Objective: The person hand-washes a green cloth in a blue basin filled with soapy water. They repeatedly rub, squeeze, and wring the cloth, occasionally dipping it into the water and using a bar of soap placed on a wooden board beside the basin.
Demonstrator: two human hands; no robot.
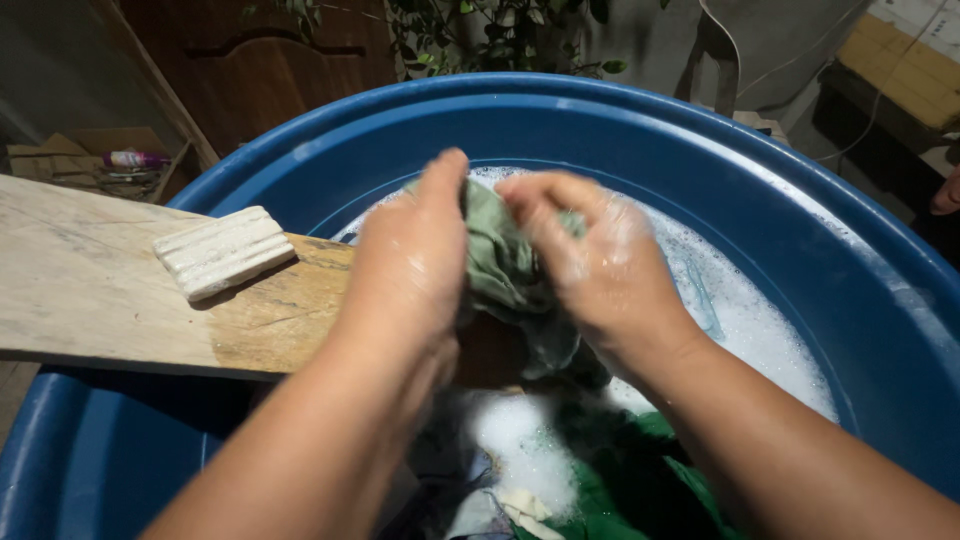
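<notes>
Left hand (410, 260) and right hand (590, 260), fingers closed, grip soapy green cloth (500, 265) mid-scrub over blue tub (800, 180); soap bar (222, 252) left on board (80, 280); more garments unwashed near.

A wooden board (90, 290) lies across the left rim of a big blue tub (800, 170), its near end wet and darker. A ridged white soap bar (224, 251) sits on the board near that end. Suds (740, 320) cover the water at the tub's right side. Dark green clothes (630, 480) lie heaped at the near edge. Behind the tub stand a brown wooden door (260, 60) and a leafy plant (480, 35). A pink bottle (135, 159) lies far left.
</notes>
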